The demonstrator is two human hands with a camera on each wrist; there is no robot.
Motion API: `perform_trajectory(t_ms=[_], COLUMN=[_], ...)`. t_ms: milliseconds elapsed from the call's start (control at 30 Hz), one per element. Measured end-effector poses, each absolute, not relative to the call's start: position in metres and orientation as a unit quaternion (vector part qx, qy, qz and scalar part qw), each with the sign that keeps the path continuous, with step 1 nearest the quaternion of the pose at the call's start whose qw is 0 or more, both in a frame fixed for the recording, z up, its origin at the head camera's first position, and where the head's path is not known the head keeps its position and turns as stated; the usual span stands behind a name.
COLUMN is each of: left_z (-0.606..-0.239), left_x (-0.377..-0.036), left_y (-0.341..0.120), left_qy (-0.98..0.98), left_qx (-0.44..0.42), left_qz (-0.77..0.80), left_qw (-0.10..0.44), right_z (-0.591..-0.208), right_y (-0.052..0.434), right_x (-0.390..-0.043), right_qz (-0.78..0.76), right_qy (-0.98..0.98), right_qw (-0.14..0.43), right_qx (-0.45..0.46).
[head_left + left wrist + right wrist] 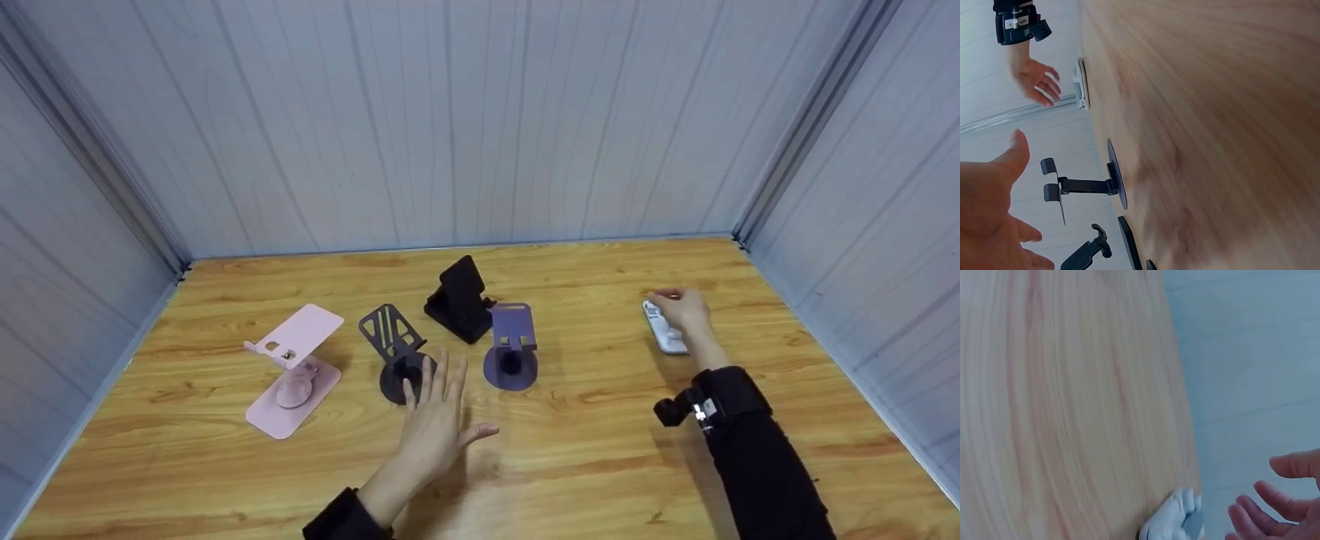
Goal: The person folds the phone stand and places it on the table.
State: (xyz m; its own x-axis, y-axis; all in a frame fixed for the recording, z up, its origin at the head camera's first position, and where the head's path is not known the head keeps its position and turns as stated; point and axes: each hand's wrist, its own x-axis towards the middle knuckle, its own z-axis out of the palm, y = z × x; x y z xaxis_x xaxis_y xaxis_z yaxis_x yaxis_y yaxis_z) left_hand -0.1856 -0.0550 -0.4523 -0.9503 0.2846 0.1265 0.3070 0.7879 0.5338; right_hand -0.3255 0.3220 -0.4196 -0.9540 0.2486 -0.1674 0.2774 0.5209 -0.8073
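My left hand (pixel 435 431) hovers over the near middle of the table, fingers spread and empty. Just past its fingertips stands a dark grey slotted phone stand (pixel 391 384), its round base partly covered by the fingers in the head view. To the right of that is a purple phone stand (pixel 513 324) with a round base. On the right side, a white phone stand (pixel 667 341) lies folded flat. My right hand (pixel 684 309) is above it with loosely bent fingers; in the right wrist view the fingers (pixel 1275 512) stay apart from the stand and hold nothing.
At the left, a pink phone stand (pixel 307 334) is unfolded on a rectangular base. A black phone stand (pixel 461 289) sits behind the dark grey and purple ones. Pale panel walls (pixel 465 127) border the wooden table (pixel 592 472) at the back and both sides.
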Motion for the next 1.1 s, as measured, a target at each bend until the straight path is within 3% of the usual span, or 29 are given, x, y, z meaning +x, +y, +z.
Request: perform_trajectory(t_ms=[233, 533, 1100], left_z=[-0.452, -0.453, -0.450], left_x=[-0.186, -0.188, -0.188], left_y=[-0.048, -0.034, -0.017], left_qy=[-0.949, -0.946, -0.933], left_qx=[-0.145, -0.157, -0.163], left_qz=[-0.279, -0.284, -0.322], left_qw=[0.005, 0.000, 0.003], right_z=[-0.425, -0.434, -0.447], right_y=[0.279, 0.231, 0.187], right_x=[-0.321, -0.314, -0.310], right_qz=[-0.488, -0.550, -0.636], right_qy=[0.867, 0.825, 0.762], right_qw=[0.068, 0.124, 0.110], right_qx=[0.073, 0.045, 0.041])
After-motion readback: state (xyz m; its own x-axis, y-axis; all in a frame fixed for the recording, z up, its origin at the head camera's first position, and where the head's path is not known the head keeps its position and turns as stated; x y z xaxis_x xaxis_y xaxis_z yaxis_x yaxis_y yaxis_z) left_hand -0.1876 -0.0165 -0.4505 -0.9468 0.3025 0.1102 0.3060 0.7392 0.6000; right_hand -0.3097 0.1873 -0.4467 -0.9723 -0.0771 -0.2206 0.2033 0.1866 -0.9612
